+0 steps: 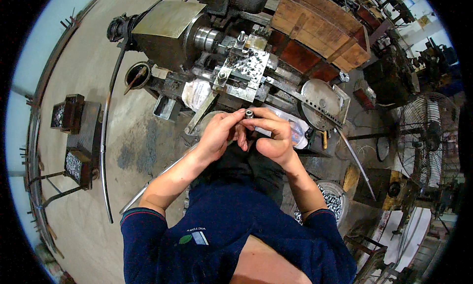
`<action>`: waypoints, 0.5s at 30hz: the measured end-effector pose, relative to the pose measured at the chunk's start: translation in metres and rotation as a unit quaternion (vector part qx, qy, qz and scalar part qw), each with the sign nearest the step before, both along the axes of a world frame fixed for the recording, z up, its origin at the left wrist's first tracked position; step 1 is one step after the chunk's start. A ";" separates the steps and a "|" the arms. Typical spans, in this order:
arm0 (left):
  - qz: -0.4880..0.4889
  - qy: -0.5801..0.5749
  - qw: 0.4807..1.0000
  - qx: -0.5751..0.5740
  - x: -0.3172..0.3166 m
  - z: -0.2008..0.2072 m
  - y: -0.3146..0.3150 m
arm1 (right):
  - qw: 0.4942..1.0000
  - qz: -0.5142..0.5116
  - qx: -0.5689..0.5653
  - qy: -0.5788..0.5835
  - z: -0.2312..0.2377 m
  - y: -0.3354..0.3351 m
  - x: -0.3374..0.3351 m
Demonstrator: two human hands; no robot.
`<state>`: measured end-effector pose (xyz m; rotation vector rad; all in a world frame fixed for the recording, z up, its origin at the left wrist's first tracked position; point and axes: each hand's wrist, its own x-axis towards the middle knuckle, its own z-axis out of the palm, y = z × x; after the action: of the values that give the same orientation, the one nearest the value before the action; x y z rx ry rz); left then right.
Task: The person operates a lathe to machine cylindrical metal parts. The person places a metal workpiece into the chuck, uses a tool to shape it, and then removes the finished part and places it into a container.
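Observation:
A small metal cylinder with a hole in its end (249, 114) is pinched between the fingertips of both my hands, in front of my lap. My left hand (219, 132) holds it from the left, thumb and forefinger closed on it. From the right, my right hand (275, 136) has its fingers curled against the same piece. Just beyond my hands stands a lathe-like machine, its cross slide (252, 69) strewn with metal chips. A flat metal lever (201, 114) sticks out toward me, left of my hands. The machine's round chuck (207, 39) is farther back.
A wooden box (315, 25) stands behind the machine at right. By my right elbow is a round basket of small metal parts (335, 199). A round metal plate (320, 102) and a fan (426, 136) are at right. Parts bins (78, 166) and a long rod (104, 151) are at left.

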<state>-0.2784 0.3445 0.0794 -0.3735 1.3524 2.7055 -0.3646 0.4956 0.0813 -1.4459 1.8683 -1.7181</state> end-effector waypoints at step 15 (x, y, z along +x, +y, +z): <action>0.139 -0.047 0.967 -0.209 0.055 0.011 -0.093 | 0.952 -0.125 0.034 0.277 0.050 0.014 -0.111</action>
<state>-0.2230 0.2512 0.0907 -0.7676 1.9742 2.5405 -0.4760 0.5098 0.1314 -1.8748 2.4569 -1.4133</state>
